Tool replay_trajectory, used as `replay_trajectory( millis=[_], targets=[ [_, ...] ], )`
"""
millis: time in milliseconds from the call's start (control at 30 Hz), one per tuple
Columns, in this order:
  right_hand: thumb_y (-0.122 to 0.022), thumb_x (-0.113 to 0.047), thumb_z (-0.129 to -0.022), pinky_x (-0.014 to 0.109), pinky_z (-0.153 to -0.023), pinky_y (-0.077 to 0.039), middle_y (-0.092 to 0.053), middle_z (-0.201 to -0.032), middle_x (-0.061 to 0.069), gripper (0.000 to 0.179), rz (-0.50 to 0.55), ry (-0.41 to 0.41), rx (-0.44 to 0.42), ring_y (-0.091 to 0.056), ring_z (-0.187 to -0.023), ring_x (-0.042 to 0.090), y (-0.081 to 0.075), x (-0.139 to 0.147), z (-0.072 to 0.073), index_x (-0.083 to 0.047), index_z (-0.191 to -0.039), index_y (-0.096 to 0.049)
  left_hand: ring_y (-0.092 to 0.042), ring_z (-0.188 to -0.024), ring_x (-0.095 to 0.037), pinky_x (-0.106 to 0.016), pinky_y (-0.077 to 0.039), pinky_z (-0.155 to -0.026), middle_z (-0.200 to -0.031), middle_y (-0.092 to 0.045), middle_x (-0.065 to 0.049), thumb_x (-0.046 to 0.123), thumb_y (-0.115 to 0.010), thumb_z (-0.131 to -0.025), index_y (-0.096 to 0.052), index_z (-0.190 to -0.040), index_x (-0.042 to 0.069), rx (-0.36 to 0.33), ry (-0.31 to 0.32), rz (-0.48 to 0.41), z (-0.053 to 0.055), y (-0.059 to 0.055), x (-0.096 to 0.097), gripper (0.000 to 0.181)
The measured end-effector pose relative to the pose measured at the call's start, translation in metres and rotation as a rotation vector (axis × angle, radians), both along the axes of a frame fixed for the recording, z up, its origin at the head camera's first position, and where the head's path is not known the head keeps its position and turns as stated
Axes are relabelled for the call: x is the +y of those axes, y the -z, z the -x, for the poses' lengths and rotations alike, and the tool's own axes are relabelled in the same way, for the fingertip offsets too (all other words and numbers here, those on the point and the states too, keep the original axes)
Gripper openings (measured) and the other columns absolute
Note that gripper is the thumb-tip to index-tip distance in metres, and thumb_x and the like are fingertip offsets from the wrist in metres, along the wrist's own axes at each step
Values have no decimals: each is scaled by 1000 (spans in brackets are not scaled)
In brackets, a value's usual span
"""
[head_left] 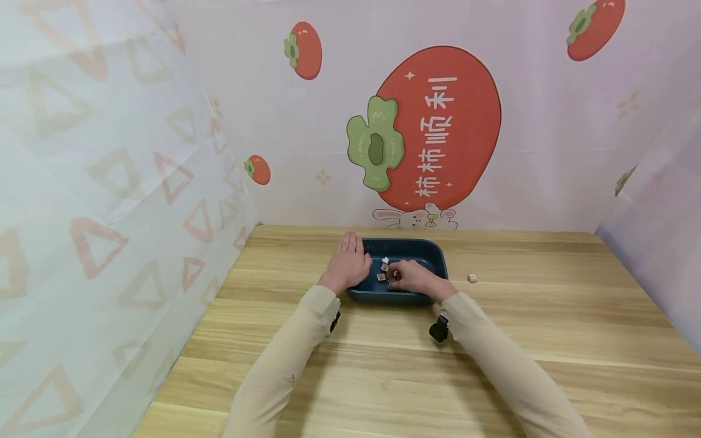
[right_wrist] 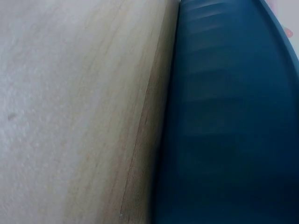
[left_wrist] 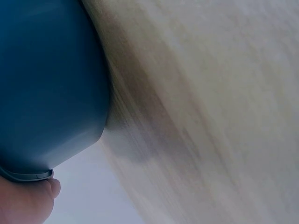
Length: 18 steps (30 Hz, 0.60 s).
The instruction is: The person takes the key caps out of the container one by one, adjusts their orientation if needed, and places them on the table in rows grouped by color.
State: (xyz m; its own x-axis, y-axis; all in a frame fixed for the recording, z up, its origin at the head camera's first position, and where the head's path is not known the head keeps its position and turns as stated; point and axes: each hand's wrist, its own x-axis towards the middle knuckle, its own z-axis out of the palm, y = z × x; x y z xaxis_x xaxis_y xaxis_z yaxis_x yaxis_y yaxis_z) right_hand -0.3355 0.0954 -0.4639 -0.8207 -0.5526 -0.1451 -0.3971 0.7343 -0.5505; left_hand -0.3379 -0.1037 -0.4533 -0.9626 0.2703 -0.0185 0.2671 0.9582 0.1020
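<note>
A dark blue rectangular tray (head_left: 405, 298) stands on the wooden table, with several small pale cubes (head_left: 381, 277) inside, dark marks on their faces. My left hand (head_left: 347, 264) lies over the tray's left rim, fingers straight and pointing away. In the left wrist view part of that hand (left_wrist: 25, 200) meets the rim beside the tray's outer wall (left_wrist: 51, 88). Reaching over the front right, my right hand (head_left: 414, 278) has its fingers bent down into the tray, pinching a small cube among the others. Only the tray's side wall (right_wrist: 219, 121) shows in the right wrist view.
Another small cube (head_left: 473, 278) lies on the table (head_left: 378, 383) to the right of the tray. Behind the table hangs a wall cloth (head_left: 526, 176) printed with red fruit, and a patterned cloth (head_left: 137, 243) borders the left side.
</note>
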Motion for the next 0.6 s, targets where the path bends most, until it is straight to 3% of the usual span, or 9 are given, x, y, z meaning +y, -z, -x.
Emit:
replay_trajectory(
  millis=[200, 600],
  targets=[
    [-69, -19, -91, 28, -71, -48, -62, -84, 2, 8, 0, 5, 0, -57, -75, 16, 0, 0, 1, -12, -94, -67, -2, -154, -31, -42, -8, -126, -165, -8, -20, 36, -24, -105, -15, -156, -2, 16, -2, 6, 2, 3, 0, 64],
    [-64, -15, -93, 31, -77, -51, -65, -90, 3, 13, 23, 18, 16, -57, -79, 17, -13, 4, -4, -10, -104, -70, -2, -154, -31, -42, -7, -126, -165, -7, -19, 38, -25, -105, -15, -156, -2, 2, -6, 2, 2, 2, 0, 65]
  ],
)
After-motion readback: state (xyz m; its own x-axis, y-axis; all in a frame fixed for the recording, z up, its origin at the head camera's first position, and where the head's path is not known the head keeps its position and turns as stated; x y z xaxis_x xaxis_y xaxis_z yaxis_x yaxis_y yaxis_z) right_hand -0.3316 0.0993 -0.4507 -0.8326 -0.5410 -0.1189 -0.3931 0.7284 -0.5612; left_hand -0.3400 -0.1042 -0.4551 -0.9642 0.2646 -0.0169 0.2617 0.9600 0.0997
